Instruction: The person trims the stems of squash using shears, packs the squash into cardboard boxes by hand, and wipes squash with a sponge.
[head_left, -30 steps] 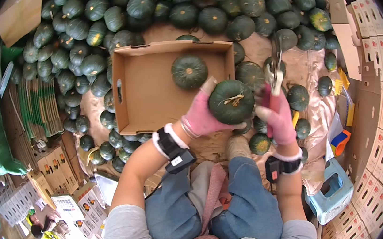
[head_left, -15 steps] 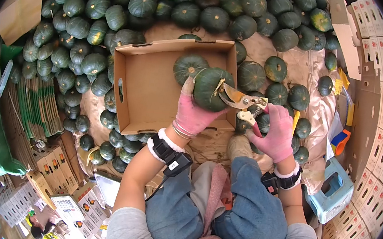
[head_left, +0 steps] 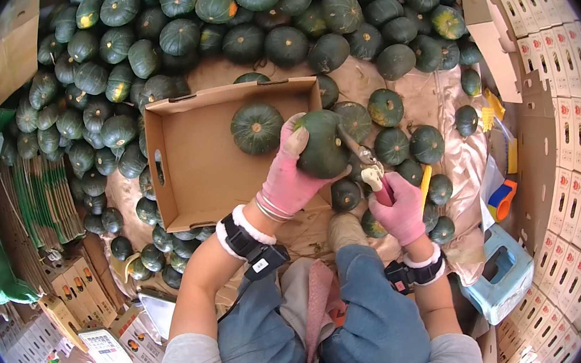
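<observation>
A dark green squash [head_left: 324, 148] is held in my left hand [head_left: 290, 174], which wears a pink glove, over the right side of an open cardboard box [head_left: 198, 171]. My right hand [head_left: 400, 210], also in a pink glove, is closed round the handles of the pruning shears [head_left: 372, 169]. The shear blades touch the squash beside its stem spot, and their handles look pressed together. Inside the box lies one other squash [head_left: 256, 128].
Many squashes [head_left: 178, 37] are piled behind and left of the box, and several more lie to its right. A light blue plastic stool [head_left: 502, 274] stands at the right, near stacked printed cartons [head_left: 569, 177]. Folded cardboard [head_left: 41, 196] is at the left.
The shears have gone from open at the stem to closed-looking against the squash. The squash has turned in my left hand. The whole view has shifted, with the box now lower and further left.
</observation>
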A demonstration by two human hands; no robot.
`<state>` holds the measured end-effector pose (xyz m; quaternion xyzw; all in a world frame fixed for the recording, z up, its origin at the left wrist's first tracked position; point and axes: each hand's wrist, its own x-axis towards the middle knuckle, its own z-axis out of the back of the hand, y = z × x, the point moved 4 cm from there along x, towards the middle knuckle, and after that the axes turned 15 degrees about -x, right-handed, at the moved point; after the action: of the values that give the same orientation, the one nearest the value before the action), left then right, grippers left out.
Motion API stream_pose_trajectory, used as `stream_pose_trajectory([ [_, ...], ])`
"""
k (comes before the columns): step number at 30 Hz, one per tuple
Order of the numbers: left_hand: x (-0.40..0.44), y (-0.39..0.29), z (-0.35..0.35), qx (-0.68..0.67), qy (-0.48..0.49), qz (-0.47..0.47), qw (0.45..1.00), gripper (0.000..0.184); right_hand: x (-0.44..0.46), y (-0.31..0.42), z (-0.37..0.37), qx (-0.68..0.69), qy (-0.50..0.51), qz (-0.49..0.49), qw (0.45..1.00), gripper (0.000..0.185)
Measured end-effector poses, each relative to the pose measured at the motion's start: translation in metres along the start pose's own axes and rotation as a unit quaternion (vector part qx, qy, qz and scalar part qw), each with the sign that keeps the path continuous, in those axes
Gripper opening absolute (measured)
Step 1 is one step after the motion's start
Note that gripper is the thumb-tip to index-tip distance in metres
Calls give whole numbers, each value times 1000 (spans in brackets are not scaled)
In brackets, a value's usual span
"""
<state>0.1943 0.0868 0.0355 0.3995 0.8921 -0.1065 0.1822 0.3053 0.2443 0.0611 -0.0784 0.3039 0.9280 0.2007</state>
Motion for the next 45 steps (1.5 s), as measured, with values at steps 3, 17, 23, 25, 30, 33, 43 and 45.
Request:
stream_pose_trajectory([
  [3,-19,-15,-8,143,-2,-21,989,60,14,-26,-20,195,-7,-27,980,38],
  [17,-71,-140,40,892,-122,-268,343,53,218,-30,-35,195,-157,-207,946,39],
  [23,-74,-142,40,907,-113,-222,340,37,269,2,-63,22,-225,-216,950,69],
  [25,-74,-142,41,912,-113,-219,329,37,274,7,-73,-97,-261,-217,936,69],
  [30,-77,-146,33,909,-116,-205,344,36,265,10,-63,198,-98,-240,945,39],
  [33,-80,-149,35,908,-114,-202,348,36,258,-25,-76,332,30,-231,914,25],
  [43,-78,-158,37,910,-70,-182,367,38,253,-53,-98,280,-89,-199,935,50],
  [45,-79,-160,38,898,-68,-188,392,38,235,-34,-81,231,-65,-235,942,55],
])
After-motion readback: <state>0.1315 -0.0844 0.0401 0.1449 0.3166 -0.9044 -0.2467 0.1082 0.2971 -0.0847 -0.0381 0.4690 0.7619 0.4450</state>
